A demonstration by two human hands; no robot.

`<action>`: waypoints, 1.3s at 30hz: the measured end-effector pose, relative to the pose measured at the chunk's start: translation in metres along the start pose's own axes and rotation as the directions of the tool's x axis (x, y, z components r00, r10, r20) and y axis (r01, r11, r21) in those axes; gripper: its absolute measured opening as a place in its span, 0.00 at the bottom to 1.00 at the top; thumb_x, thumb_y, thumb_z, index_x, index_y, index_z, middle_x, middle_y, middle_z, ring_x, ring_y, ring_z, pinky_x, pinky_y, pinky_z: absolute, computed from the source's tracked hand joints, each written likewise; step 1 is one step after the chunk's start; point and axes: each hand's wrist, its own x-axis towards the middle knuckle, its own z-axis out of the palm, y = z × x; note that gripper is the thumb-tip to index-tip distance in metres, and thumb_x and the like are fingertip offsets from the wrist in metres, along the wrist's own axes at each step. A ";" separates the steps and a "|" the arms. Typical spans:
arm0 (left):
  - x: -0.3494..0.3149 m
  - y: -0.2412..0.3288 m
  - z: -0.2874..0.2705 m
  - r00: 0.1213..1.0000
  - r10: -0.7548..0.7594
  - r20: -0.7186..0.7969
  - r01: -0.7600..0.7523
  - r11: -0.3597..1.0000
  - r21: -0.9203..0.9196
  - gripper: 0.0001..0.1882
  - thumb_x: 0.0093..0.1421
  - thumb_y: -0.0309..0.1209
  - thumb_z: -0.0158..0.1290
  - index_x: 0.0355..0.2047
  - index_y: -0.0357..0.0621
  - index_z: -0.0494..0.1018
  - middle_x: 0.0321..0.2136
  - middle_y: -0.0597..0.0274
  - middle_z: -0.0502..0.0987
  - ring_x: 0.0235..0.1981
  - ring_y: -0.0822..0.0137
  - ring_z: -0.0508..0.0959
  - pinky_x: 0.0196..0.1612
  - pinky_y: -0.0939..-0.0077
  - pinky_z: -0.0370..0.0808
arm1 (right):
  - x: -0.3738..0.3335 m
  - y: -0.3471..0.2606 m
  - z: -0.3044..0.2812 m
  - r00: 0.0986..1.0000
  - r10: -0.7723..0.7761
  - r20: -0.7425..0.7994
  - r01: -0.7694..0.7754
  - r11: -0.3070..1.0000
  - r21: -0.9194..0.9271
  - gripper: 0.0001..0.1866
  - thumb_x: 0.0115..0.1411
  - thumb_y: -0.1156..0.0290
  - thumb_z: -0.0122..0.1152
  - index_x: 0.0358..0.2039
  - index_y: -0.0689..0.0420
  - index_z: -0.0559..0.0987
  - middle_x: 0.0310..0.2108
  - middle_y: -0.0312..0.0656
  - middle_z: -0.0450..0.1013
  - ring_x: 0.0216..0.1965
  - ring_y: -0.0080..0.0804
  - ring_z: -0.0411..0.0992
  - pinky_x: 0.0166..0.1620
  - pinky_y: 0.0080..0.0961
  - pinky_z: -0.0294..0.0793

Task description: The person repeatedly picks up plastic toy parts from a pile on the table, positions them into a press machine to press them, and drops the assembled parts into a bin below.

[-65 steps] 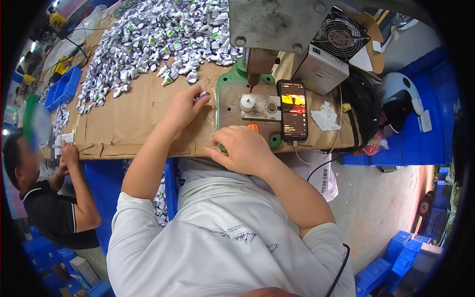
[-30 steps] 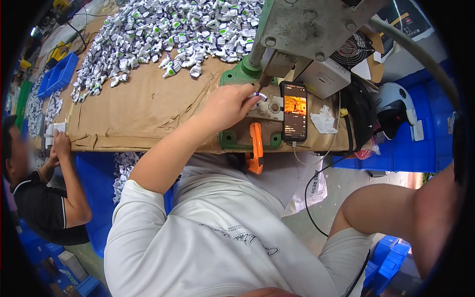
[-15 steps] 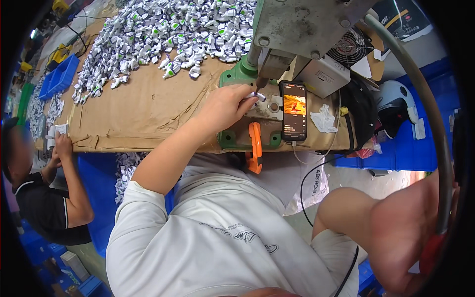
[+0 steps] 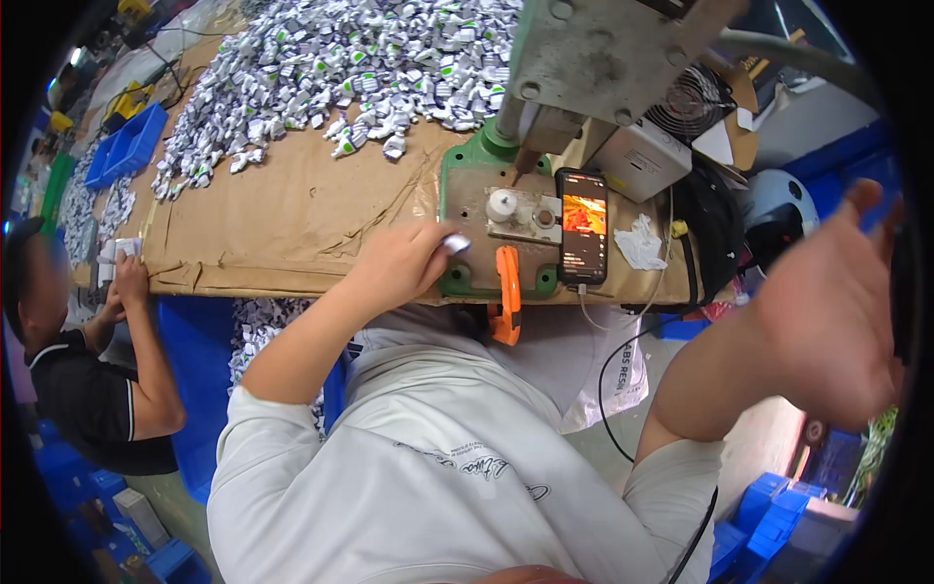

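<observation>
A small white piece (image 4: 455, 243) juts from the tips of the left hand (image 4: 404, 258), its fingers pinching it, while the blurred right hand (image 4: 827, 311) has fingers spread

Stained metal press head (image 4: 605, 66), green-painted base (image 4: 475, 152), creased brown paper (image 4: 282, 219)

Parts (image 4: 341, 78) lie heaped left of the press base (image 4: 467, 200) (the phone (image 4: 584, 234) at its right)
</observation>
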 end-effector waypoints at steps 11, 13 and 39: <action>-0.160 -0.046 -0.112 0.921 -0.276 0.276 0.271 0.961 0.055 0.06 0.54 0.31 0.60 0.24 0.43 0.76 0.25 0.57 0.76 0.27 0.54 0.77 0.28 0.68 0.72 | -0.192 0.082 -0.011 0.449 0.752 0.483 -0.380 0.650 -0.659 0.07 0.59 0.70 0.57 0.35 0.59 0.77 0.31 0.40 0.75 0.30 0.32 0.72 0.37 0.30 0.71; -0.146 -0.055 -0.108 0.952 -0.223 0.210 0.263 0.946 -0.190 0.07 0.57 0.31 0.59 0.26 0.42 0.76 0.27 0.57 0.76 0.25 0.58 0.76 0.28 0.68 0.73 | -0.207 0.090 -0.008 0.405 0.680 0.611 -0.264 0.727 -0.634 0.07 0.58 0.69 0.59 0.35 0.58 0.78 0.29 0.41 0.75 0.30 0.35 0.73 0.37 0.31 0.72; 0.068 -0.030 0.037 0.865 -0.492 0.104 0.319 0.378 -0.869 0.15 0.71 0.40 0.41 0.38 0.40 0.69 0.26 0.57 0.77 0.15 0.68 0.71 0.20 0.73 0.69 | -0.215 0.080 -0.020 0.471 0.713 0.520 -0.400 0.698 -0.594 0.02 0.57 0.75 0.59 0.29 0.59 0.78 0.22 0.38 0.71 0.24 0.26 0.67 0.30 0.21 0.66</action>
